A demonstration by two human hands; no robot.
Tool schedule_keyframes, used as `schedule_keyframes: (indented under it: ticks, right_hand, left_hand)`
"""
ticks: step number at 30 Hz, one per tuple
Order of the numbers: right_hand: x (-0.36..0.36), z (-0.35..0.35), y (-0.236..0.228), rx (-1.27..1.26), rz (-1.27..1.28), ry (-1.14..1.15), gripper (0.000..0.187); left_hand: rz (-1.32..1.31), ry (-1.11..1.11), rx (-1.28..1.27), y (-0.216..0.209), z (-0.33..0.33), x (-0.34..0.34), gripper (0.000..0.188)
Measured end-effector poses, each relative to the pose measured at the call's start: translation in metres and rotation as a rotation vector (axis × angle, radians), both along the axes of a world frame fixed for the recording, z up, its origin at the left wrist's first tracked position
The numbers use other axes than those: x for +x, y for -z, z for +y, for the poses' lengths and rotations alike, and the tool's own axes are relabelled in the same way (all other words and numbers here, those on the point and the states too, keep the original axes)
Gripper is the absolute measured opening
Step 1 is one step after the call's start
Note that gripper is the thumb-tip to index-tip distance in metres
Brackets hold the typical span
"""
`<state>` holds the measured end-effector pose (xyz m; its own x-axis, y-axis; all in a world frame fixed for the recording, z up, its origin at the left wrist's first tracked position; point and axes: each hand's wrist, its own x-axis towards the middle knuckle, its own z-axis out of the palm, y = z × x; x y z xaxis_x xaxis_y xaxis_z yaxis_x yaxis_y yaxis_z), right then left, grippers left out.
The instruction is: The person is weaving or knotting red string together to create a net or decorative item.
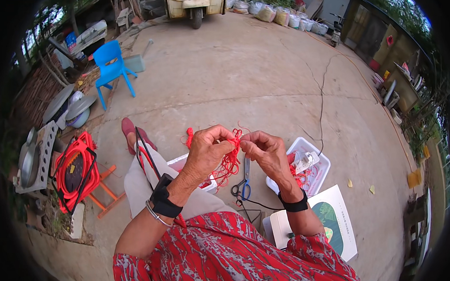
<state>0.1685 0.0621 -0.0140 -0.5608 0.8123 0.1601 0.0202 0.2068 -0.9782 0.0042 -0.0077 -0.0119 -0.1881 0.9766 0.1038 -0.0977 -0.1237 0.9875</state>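
Observation:
Above my lap, my left hand pinches a tangled bundle of thin red cord, with loops standing up over the fingertips and loose strands hanging below. My right hand meets it from the other side, thumb and forefinger pinched on the same cord. Just beneath, scissors with blue and black handles lie on the ground. A white plastic basket holding red cord and a white object stands beside my right wrist. Another white basket with red contents is partly covered by my left forearm.
A white board with a green picture lies at the right. To the left are a red cord reel and a blue chair. A dark cable crosses the concrete; a three-wheeled vehicle stands at the back.

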Motion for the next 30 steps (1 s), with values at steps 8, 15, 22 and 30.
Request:
schedule_keyframes:
  ticks: [8,15,22,30]
  right_hand:
    - [-0.011,0.003,-0.003,0.192,-0.152,0.014,0.005]
    - [-0.01,0.005,0.006,0.091,0.043,-0.041,0.003]
    - [-0.004,0.006,0.004,-0.177,0.142,-0.179,0.006]
    - [-0.015,-0.005,-0.008,-0.073,0.087,-0.151,0.003]
  left_hand:
    - [0.409,-0.151,0.17,0.007,-0.001,0.0,0.002]
    - [0.082,-0.06,0.027,0.007,-0.01,-0.007,0.006]
    - [-0.041,-0.129,0.015,0.003,-0.017,-0.008,0.017]
    - [0.693,-0.326,0.414,-0.003,-0.019,0.004,0.009]
